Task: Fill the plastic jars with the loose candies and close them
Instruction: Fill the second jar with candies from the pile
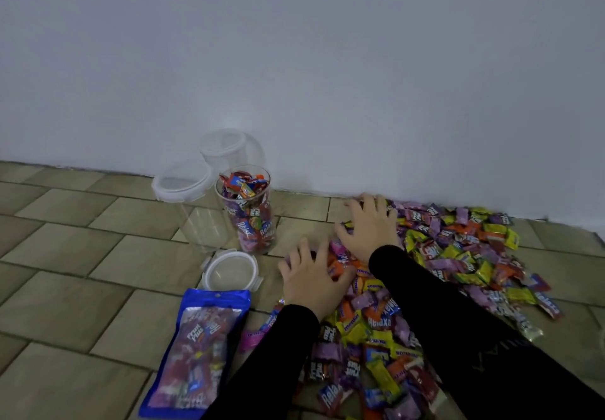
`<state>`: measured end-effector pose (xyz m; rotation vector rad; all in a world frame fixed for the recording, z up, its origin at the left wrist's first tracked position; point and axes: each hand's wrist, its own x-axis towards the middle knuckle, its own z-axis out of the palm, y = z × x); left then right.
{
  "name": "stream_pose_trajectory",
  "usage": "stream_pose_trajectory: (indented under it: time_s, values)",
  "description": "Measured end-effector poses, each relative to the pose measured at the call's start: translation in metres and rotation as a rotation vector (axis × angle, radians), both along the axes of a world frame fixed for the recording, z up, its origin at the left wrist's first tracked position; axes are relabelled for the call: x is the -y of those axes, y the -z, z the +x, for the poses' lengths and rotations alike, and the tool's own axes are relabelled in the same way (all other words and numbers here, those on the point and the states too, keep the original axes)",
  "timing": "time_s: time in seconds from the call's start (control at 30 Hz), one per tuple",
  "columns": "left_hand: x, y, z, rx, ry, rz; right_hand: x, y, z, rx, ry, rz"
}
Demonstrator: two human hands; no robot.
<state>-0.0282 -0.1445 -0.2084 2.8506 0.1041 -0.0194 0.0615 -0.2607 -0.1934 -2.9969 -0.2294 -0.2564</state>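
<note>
Both hands down in the candies (pixel 451 275), a wide spill on the tiled floor (pixel 65 255) against the wall. The left hand (pixel 312 280) lies flat at the near-left edge of the heap, fingers (pixel 302 251) spread and relaxed, gripping nothing yet; the right hand (pixel 371 226) sits just beyond it, fingers likewise splayed over the wrappers, pressing rather than holding. Looks like a two-handed gather is being set up. These are light, crinkly, slick little packets — my guess is they'll slide and squirt out of a pinch, so cupping a heap between both palms is the way, not plucking. The open jar (pixel 247 213) stands left of the pile, already filled close to the rim, its lid (pixel 230 270) lying flat on the floor just in front. Two more jars, empty (pixel 186 203) and lidded, stand behind it. Clear thin plastic, probably tippy when empty; hold the wall when loading. A blue candy bag (pixel 196 354) lies nearest, left.
</note>
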Motion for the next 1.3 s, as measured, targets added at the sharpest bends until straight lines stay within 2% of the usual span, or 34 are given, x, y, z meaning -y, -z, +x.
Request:
stream_pose_trajectory:
  time_s: [0.1, 0.23, 0.33, 0.53, 0.6, 0.67, 0.73, 0.9, 1.03, 1.17, 1.3]
  values:
    - [0.004, 0.004, 0.010, 0.085, 0.073, 0.008, 0.005, 0.003, 0.013, -0.064, -0.047, -0.053]
    - [0.008, 0.014, 0.026, 0.205, 0.035, -0.041, 0.008, 0.013, 0.017, -0.148, -0.110, -0.024]
    - [0.011, 0.022, 0.036, 0.279, 0.038, -0.061, 0.007, 0.019, 0.011, -0.094, -0.098, -0.017]
    - [0.012, 0.012, 0.044, 0.208, -0.007, -0.177, 0.001, 0.020, 0.005, 0.017, -0.034, 0.016]
    - [0.010, 0.014, 0.049, 0.217, -0.005, -0.156, 0.000, 0.019, 0.000, 0.024, -0.020, 0.045]
    - [0.008, 0.019, 0.051, 0.225, 0.039, -0.102, 0.001, 0.018, -0.006, -0.016, -0.021, 0.054]
    - [0.009, 0.015, 0.050, 0.141, 0.044, -0.127, 0.004, 0.019, -0.009, -0.049, -0.013, 0.061]
    - [0.008, 0.007, 0.051, 0.081, 0.024, -0.113, 0.005, 0.009, -0.012, -0.170, -0.009, 0.048]
    - [0.006, 0.005, 0.050, 0.005, 0.013, -0.164, 0.011, -0.005, -0.011, -0.279, -0.038, 0.230]
    - [0.003, -0.006, 0.045, -0.046, 0.002, -0.301, 0.018, -0.010, -0.019, -0.200, -0.053, 0.308]
    - [0.006, -0.016, 0.036, 0.070, -0.089, -0.531, 0.019, -0.023, -0.025, -0.134, -0.001, 0.436]
